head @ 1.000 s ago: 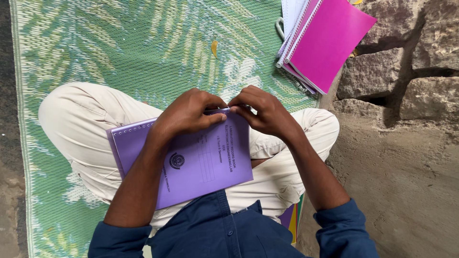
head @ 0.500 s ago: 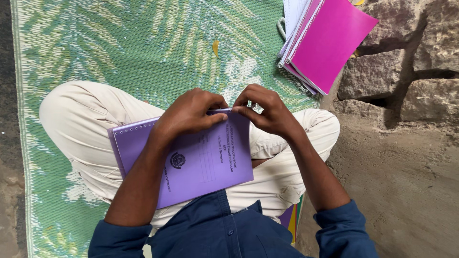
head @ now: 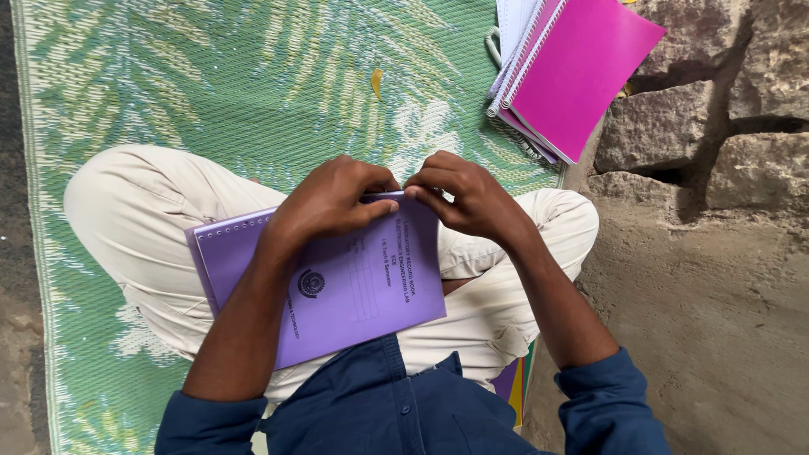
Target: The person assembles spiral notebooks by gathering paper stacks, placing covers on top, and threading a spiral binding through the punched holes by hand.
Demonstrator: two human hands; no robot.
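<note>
- On the person's crossed legs lies a purple spiral-bound record book (head: 337, 282), closed, cover up, spiral edge to the left.
- Left hand (head: 329, 202) rests curled on the book's far edge, fingers bent over it.
- Right hand (head: 468, 195) pinches the book's far right corner between thumb and fingertips.
- Beyond, a stack of pink spiral notebooks (head: 565, 72) sits on the green woven mat (head: 211, 76), beside a stone wall (head: 725, 126).

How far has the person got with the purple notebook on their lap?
Done: the purple spiral notebook lies on the lap, cover shut. In hand: the left hand and right hand pinch its far corner, as if to lift the cover. Left: nothing is opened yet; the pink notebooks sit untouched on the green mat.
</note>
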